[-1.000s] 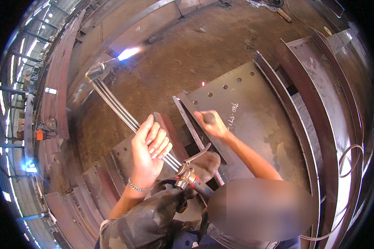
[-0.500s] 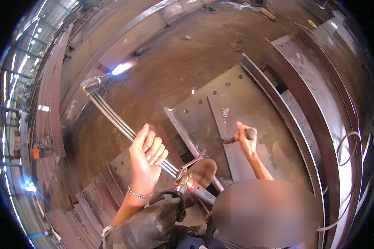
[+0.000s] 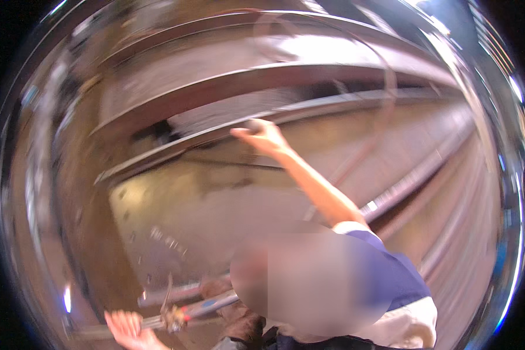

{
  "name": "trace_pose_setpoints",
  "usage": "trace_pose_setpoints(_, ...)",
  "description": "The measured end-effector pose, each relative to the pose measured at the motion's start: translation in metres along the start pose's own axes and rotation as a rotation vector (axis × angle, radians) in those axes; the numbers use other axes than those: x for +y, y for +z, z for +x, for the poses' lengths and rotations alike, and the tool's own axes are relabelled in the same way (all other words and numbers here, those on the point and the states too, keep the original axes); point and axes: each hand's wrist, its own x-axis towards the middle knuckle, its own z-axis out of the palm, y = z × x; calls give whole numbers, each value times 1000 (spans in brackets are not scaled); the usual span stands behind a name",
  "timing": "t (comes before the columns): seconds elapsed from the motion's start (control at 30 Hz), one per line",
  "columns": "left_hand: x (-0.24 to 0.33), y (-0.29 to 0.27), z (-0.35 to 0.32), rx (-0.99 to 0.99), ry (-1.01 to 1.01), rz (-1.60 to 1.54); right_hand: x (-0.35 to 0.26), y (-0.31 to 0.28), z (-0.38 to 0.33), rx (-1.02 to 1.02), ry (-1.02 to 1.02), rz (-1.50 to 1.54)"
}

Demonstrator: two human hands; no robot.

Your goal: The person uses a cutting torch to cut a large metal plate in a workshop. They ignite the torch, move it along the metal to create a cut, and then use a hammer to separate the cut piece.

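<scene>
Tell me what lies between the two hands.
The plate mostly, plus a steel edge nearer the left hand than the right hand, in the head view.

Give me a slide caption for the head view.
Left hand gripping a metal torch, right hand outstretched with a dark object, steel beams beyond.

2 bare hands show, both blurred. at lower left, the left hand (image 3: 131, 331) curls around the metal tubes of a torch (image 3: 172, 319), near a narrow bright glow (image 3: 67, 299). the right hand (image 3: 265, 139) reaches over a steel plate (image 3: 216, 216) with white marks (image 3: 168, 240), gripping a dark, round-ended tool (image 3: 254, 125). beyond lie long steel beams (image 3: 227, 86), crossed by a thin hose (image 3: 389, 80).
</scene>
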Motion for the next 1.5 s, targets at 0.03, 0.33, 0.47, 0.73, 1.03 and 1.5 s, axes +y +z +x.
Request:
trace_pose_setpoints(0.03, -1, 4, -9, 112, -66, -153, 4, -8, -8, 57, 4, 100)
trace_pose_setpoints(0.33, -14, 9, -18, 286, -132, -10, 141, -231, -212, 737, -128, -369)
trace_pose_setpoints(0.47, -20, 8, -2, 299, -170, 54, 220, -353, -409, 640, 689, -942)
trace_pose_setpoints(0.73, -23, 9, 16, 297, -167, 66, 304, -375, -680, 55, 1900, -648)
trace_pose_setpoints(1.03, -16, -7, 45, 269, -165, -14, 354, -334, -804, -229, 1395, -607)
trace_pose_setpoints(1.5, -49, -25, 100, 336, -207, -54, 306, -300, -807, -67, 1425, -522)
